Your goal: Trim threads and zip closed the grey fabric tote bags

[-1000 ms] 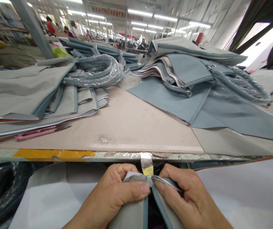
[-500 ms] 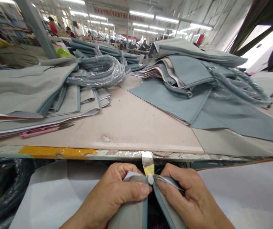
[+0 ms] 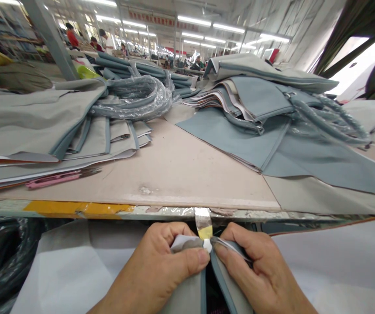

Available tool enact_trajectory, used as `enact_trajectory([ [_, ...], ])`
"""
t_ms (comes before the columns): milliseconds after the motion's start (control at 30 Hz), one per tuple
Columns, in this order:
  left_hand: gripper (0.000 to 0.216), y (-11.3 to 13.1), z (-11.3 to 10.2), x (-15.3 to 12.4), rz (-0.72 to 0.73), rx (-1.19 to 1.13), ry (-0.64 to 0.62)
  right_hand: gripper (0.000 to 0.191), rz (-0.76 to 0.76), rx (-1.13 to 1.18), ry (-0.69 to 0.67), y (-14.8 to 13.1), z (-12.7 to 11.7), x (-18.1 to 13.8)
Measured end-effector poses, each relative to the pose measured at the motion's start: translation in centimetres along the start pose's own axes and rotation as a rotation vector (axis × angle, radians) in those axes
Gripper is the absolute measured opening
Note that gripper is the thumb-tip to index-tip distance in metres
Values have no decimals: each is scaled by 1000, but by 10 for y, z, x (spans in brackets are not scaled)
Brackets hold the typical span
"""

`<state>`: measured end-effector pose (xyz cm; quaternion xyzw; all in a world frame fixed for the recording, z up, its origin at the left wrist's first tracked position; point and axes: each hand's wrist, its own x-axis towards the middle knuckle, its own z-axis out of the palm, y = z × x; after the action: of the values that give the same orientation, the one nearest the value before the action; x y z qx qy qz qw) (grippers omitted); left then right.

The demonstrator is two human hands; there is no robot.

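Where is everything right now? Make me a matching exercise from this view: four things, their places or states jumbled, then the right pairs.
1. Pink snips
2. Orange tape
3. Left hand
4. White piece

A. Between the left hand and the right hand
B. Along the front edge of the table
C. Gripping grey fabric
D. Near the large pile at left

Pairs: 1-D, 2-B, 3-C, 4-A

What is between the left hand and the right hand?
In the head view, a small white piece shows between left hand and right hand, below a yellow-tipped strip. Lower, the gray cloth edges stand apart.
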<state>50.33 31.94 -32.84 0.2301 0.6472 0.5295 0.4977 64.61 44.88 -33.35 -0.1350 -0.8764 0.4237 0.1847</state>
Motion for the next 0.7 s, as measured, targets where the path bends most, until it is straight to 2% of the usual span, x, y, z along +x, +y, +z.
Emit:
enact_trajectory([
  [200,43,-2,-7,3,12,80,-41,35,-31,12,30,-1,2,3],
  [433,58,-8,-10,2,-21,-39,-125,38,31,16,-12,4,3,3],
  [567,53,-7,-9,1,6,-66,-151,34,66,65,-43,4,1,5],
  [700,49,-3,-6,1,-51,-83,-101,31,117,127,-106,2,-2,5],
])
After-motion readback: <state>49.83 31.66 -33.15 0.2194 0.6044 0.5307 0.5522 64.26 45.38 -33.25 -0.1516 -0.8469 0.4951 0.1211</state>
